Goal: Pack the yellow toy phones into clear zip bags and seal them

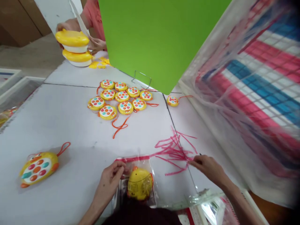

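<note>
Before me lies a clear plastic bag [152, 193] with a pink band along its top edge. Inside it is a yellow chick-shaped toy [140, 182], its plain side up with printed text over it. My left hand [110, 178] pinches the bag's upper left corner. My right hand [208, 168] is closed, its fingertips on a thin pink plastic strip at the right side of a loose heap of pink strips [174, 151]. Left of the bag, apart from both hands, rests another chick toy [38, 168] with coloured buttons up and an orange cord loop.
Several button-side-up chick toys [122, 96] cluster mid-table; one toy [172, 100] lies apart. A green board [161, 40] stands behind. A plastic-covered striped crate [264, 84] borders the right. Across the table, another person's hands [97, 45] hold stacked yellow-and-white cases [75, 47].
</note>
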{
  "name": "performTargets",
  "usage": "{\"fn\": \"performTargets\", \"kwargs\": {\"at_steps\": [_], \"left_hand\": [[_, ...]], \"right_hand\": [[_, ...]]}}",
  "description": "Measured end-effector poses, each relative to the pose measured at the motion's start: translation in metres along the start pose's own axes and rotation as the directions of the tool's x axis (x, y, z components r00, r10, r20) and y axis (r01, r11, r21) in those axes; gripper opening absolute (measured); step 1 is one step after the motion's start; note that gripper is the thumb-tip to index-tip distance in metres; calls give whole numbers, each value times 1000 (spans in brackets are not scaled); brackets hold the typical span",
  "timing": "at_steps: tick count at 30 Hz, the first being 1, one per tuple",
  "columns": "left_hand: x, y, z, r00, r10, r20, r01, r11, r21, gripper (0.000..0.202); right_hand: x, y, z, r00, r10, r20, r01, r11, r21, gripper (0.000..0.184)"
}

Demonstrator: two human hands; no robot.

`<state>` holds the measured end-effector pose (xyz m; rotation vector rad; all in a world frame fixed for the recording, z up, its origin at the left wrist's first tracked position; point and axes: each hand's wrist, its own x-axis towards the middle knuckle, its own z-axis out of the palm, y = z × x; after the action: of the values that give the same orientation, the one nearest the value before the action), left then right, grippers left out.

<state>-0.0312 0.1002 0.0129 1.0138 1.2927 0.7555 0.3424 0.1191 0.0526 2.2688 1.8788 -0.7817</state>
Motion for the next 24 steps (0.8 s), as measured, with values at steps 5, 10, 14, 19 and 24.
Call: {"fn": "performTargets", "kwargs": {"at_steps": [5,10,14,19,24], "left_hand": [[-3,2,1,999,-33,-22,32,997,-72,19],[-5,3,3,999,-45,-30,41,994,-99,20],[-7,2,2,1000,-16,-8,15,995,-95,20],[-9,-1,-3,999,-48,-11,45,979,-198,21],[-10,-2,-7,994,-113,-16,104,956,-274,18]], "right_hand": [[-13,-61,5,891,-363,272,258,899,353,23],[4,-114,29,922,-384,-48,371,840,397,14],[27,-131,53,892,-449,47,344,743,575,15],[33,-128,65,860,-506,62,295,593,749,4],[26,-124,66,861,-508,20,309,555,772,9]]}}
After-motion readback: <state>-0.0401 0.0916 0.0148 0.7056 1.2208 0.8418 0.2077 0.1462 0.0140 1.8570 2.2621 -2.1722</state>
